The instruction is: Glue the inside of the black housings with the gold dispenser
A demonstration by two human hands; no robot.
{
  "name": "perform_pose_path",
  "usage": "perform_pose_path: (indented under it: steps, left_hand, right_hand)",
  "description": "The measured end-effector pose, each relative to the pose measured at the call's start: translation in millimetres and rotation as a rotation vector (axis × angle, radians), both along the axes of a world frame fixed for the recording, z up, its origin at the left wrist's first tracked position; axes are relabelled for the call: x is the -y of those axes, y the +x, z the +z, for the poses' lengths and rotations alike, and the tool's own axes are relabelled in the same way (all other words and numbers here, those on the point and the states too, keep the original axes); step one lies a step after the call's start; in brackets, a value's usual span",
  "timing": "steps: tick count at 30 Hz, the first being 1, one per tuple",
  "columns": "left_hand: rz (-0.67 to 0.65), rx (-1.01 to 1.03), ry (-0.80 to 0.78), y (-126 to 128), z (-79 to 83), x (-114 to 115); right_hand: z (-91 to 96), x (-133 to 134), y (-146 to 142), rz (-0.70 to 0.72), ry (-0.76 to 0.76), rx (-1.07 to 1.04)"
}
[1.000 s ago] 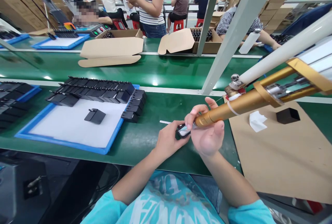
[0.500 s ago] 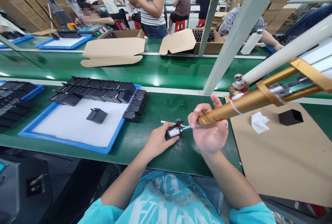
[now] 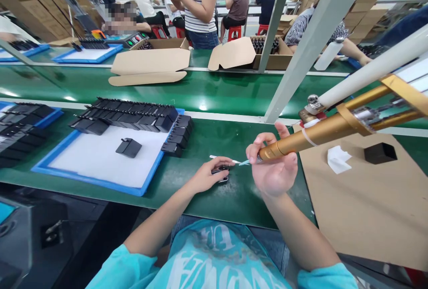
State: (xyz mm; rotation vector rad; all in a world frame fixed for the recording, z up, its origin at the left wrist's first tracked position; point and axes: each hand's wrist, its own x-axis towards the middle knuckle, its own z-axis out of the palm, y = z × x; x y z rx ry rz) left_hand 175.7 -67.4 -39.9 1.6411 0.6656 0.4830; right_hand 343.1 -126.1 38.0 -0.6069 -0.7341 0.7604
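My left hand (image 3: 207, 175) rests on the green bench, fingers curled over a small black part (image 3: 221, 172) that lies on the surface. My right hand (image 3: 273, 167) grips the nose of a gold dispensing gun (image 3: 317, 133), whose pale blue tip (image 3: 245, 162) points left, a short way from the part. A thin white stick (image 3: 220, 158) lies on the bench just behind the part. The gun's body and a white tube (image 3: 371, 68) run up to the right out of view.
A blue-edged white tray (image 3: 100, 159) with rows of black parts (image 3: 133, 117) and one loose part (image 3: 129, 147) sits to the left. A cardboard sheet (image 3: 368, 200) on the right carries a white wipe (image 3: 337, 158) and a black box (image 3: 380, 152). A grey frame post (image 3: 301, 52) rises behind. Other people work at the far bench.
My left hand has lowered the black part from beside the gun's tip down onto the bench and to the left. The gun and my right hand have barely moved.
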Motion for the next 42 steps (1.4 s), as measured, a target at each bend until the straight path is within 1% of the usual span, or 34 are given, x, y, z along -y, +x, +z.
perform_pose_path:
  steps: [2, 3, 6, 9, 12, 13, 15, 18, 22, 28, 32, 35, 39, 42]
  left_hand:
    - [0.045, 0.007, 0.016, 4, -5.2, 3]
    - [0.071, -0.007, 0.061, 4, -7.1, 4]
    - [0.122, -0.066, 0.294, 2, -8.7, 7]
    - [0.078, -0.150, 0.540, -3, -3.6, 8]
    - [-0.018, -0.221, 0.671, -10, 5.1, 9]
    - [-0.034, -0.238, 0.689, -13, 7.6, 11]
    - [-0.022, -0.275, 0.715, -16, 10.4, 15]
    - [0.055, -0.303, 0.755, -18, 9.0, 23]
    - [0.169, -0.217, 0.809, -14, 1.0, 29]
    - [0.315, -0.141, 0.749, -3, -8.4, 29]
    - [0.345, -0.138, 0.742, 1, -12.4, 30]
    - [0.317, -0.242, 0.828, -1, -14.5, 33]
    - [0.241, -0.554, 0.959, -5, -12.8, 35]
    - [0.159, -0.755, 0.991, -5, -7.7, 35]
  right_hand:
    - [-0.1, 0, 0, 0.001, -0.001, 0.000]
    - [-0.3, 1, 0, 0.004, 0.002, 0.001]
    - [-0.8, 1, 1, 0.022, 0.021, -0.008]
    - [-1.2, 1, 1, 0.025, 0.025, -0.009]
    - [-1.3, 1, 0, 0.025, 0.008, 0.001]
    - [-1.4, 1, 0, 0.031, 0.012, 0.000]
    - [-1.5, 1, 0, 0.047, 0.034, -0.007]
    - [-1.7, 0, 0, 0.066, 0.067, -0.019]
    - [-1.6, 0, 1, 0.071, 0.073, -0.022]
    - [-1.1, -1, 1, 0.064, 0.066, -0.015]
    - [-1.1, 0, 1, 0.071, 0.081, -0.020]
    - [-1.5, 0, 1, 0.069, 0.089, -0.023]
    - [-2.3, -1, 2, 0.068, 0.086, -0.021]
    - [-3.3, -1, 2, 0.074, 0.086, -0.019]
